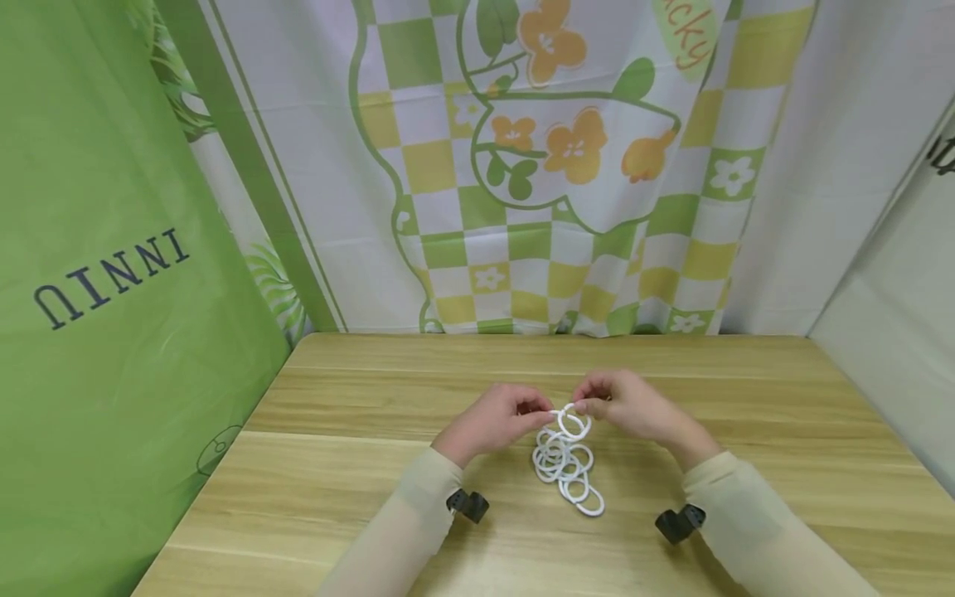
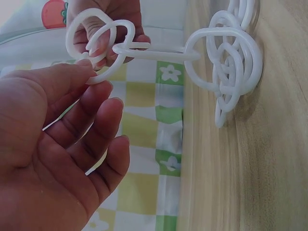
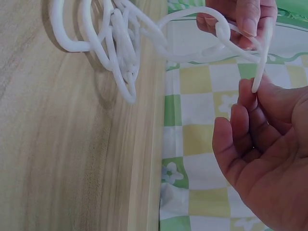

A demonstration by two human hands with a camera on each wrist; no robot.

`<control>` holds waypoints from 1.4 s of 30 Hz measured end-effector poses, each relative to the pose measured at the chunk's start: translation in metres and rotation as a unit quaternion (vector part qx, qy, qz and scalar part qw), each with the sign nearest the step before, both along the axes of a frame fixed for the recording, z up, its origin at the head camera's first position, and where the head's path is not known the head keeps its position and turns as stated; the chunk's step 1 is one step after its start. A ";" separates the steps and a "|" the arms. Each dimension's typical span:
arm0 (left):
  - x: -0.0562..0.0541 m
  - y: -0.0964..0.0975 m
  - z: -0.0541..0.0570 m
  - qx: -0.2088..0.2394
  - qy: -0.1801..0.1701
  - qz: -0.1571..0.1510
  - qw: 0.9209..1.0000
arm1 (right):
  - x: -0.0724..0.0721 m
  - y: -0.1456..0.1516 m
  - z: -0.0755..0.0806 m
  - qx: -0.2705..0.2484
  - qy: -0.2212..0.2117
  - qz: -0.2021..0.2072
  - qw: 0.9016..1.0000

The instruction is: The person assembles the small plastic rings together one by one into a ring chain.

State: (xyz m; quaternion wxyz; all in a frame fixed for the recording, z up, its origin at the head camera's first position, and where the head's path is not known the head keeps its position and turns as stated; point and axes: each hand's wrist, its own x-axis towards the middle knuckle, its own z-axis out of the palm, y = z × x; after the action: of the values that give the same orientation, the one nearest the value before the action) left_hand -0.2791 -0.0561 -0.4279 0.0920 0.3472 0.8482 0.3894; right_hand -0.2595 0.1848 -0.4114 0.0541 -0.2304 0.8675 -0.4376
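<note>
White plastic rings, linked into a chain [image 1: 550, 456], lie heaped on the wooden table between the two hands. One end of the chain is raised off the heap. My left hand [image 1: 496, 421] pinches a raised link [image 2: 109, 75] between thumb and index finger, its other fingers loosely bent. Opposite it, my right hand [image 1: 634, 406] pinches the neighbouring end link [image 3: 260, 72] with thumb and fingertip. These two links overlap between the fingertips, and a small gap shows in the rim of one. Further links run from them down to the heap.
The wooden table [image 1: 336, 481] extends around both arms. Behind it hangs a checked curtain [image 1: 537, 240] with flowers, and a green cloth [image 1: 112, 373] hangs at the left. Each wrist wears a small black camera, one on the left [image 1: 468, 505] and one on the right [image 1: 680, 524].
</note>
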 end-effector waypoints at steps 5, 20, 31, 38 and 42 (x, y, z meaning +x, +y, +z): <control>0.000 0.001 0.001 0.007 0.006 -0.002 1.000 | 0.003 0.000 -0.001 0.005 0.000 0.019 1.000; 0.000 0.004 0.001 0.021 0.008 -0.008 1.000 | 0.003 0.001 -0.007 0.017 0.002 -0.001 1.000; 0.001 0.005 0.000 0.009 0.007 -0.012 1.000 | 0.008 0.005 -0.004 0.000 -0.018 -0.054 0.998; 0.002 0.006 -0.001 0.018 -0.002 -0.010 1.000 | 0.010 0.009 0.001 -0.031 -0.012 -0.080 0.996; 0.008 0.011 0.002 0.018 0.032 -0.028 0.999 | 0.010 0.012 0.003 -0.045 -0.010 -0.103 0.994</control>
State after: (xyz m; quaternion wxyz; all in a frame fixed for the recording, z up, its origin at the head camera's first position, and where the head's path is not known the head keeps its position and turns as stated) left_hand -0.2709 -0.0454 -0.4258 0.0696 0.3846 0.8335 0.3906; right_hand -0.2499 0.1971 -0.4084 0.0067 -0.1373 0.8657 -0.4813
